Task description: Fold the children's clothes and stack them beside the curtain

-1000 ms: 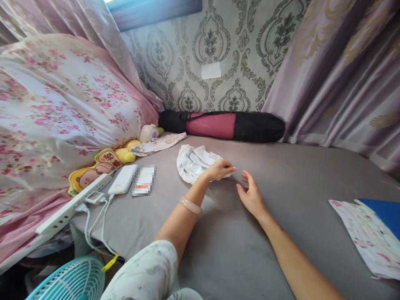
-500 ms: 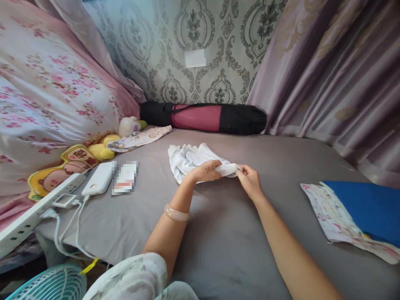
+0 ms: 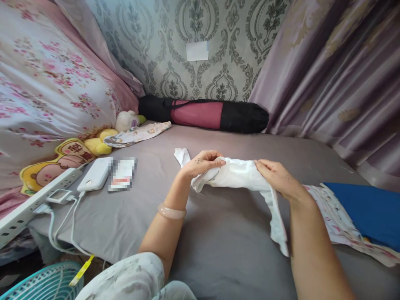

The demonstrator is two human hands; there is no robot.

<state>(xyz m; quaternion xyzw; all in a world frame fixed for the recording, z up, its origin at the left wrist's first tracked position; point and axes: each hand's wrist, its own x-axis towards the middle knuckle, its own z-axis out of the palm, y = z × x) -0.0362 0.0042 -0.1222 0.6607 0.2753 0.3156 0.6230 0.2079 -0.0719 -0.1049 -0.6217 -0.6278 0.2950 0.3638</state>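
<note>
A small white garment (image 3: 240, 174) is stretched between my two hands above the grey sheet (image 3: 218, 233). My left hand (image 3: 204, 162) pinches its left part, thumb on top, and the fingers behind are partly hidden. My right hand (image 3: 276, 176) grips the upper right edge, with its thumb along the cloth. A narrow strip of the garment hangs down below my right hand. Another end of white cloth sticks out to the left, behind my left wrist. The garment's exact kind cannot be made out.
At left lie a power strip (image 3: 56, 193), a white power bank (image 3: 95, 174), a blurred rectangular item (image 3: 122, 174) and plush toys (image 3: 46, 175). A patterned cloth (image 3: 137, 135) lies behind. Folded blue cloth (image 3: 362, 208) is at right. A black-and-red bag (image 3: 196, 114) rests against the wall.
The white garment has come up off the sheet and is spread wider between my hands. My right hand has moved right, and a strip now dangles below it.
</note>
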